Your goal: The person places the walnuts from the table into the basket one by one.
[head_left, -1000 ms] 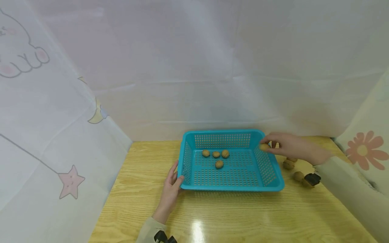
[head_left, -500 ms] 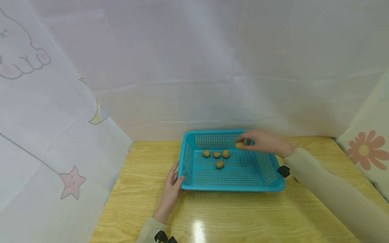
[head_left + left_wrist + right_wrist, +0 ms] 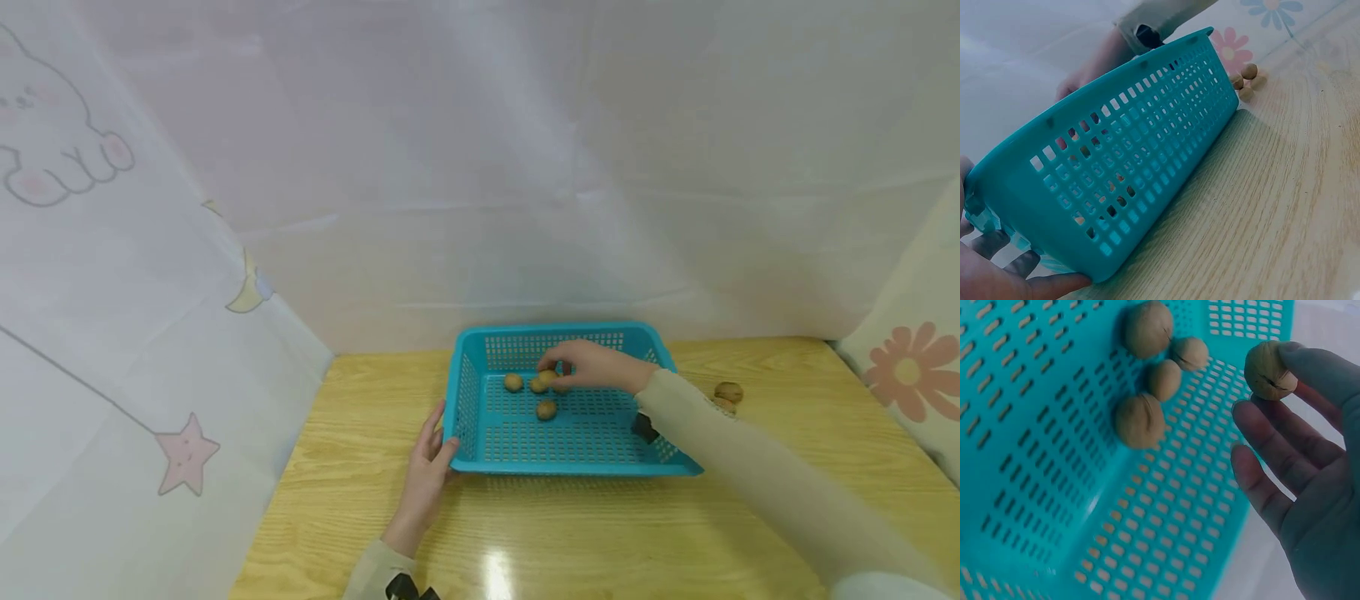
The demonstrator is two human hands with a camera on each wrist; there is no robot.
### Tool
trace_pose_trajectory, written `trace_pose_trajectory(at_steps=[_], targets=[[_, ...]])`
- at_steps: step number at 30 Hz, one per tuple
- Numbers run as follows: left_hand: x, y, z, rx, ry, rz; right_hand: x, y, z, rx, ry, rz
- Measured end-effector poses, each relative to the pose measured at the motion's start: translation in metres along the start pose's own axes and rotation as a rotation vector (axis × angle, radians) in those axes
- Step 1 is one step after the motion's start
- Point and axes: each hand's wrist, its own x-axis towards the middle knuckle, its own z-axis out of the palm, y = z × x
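Observation:
A turquoise plastic basket (image 3: 577,468) with slotted walls and floor stands on the wooden table. My left hand (image 3: 423,483) grips its left end, thumb by the rim and fingers along the outer wall; the left wrist view shows these fingers (image 3: 1054,286) at the basket's corner. Over the basket floor, my right hand (image 3: 596,367) pinches a walnut (image 3: 1267,370) between thumb and fingertips. Several more walnuts (image 3: 1141,422) lie inside the basket below it, one of them (image 3: 547,410) nearer the front. In the head view the right hand partly covers the others.
Right of the basket, several loose walnuts (image 3: 1249,71) lie on the table (image 3: 585,542), partly hidden by the right sleeve (image 3: 765,467) in the head view. A pale cloth (image 3: 420,167) with printed figures hangs behind and at both sides.
My right hand has carried the walnut leftward from the basket's right rim to over the walnuts inside, and lower. The left hand keeps its grip on the basket.

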Motion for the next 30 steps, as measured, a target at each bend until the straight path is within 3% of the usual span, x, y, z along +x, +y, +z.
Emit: trace_pose_trajectory(at_steps=[6, 12, 16, 23, 30], targets=[[-0.001, 0.001, 0.001, 0.004, 0.017, -0.025, 0.021, 0.006, 0.022, 0.009, -0.018, -0.007], [0.000, 0.001, 0.002, -0.003, 0.020, -0.033, 0.035, 0.015, 0.041, 0.040, -0.060, 0.058], [0.000, 0.000, 0.002, -0.003, 0.020, -0.035, 0.041, 0.018, 0.049, 0.020, -0.073, 0.054], [-0.001, -0.001, 0.003, -0.002, 0.026, -0.036, 0.043, 0.018, 0.051, 0.033, -0.075, 0.051], [-0.001, -0.001, 0.003, -0.014, 0.034, -0.033, 0.034, 0.015, 0.039, 0.049, -0.052, 0.071]])
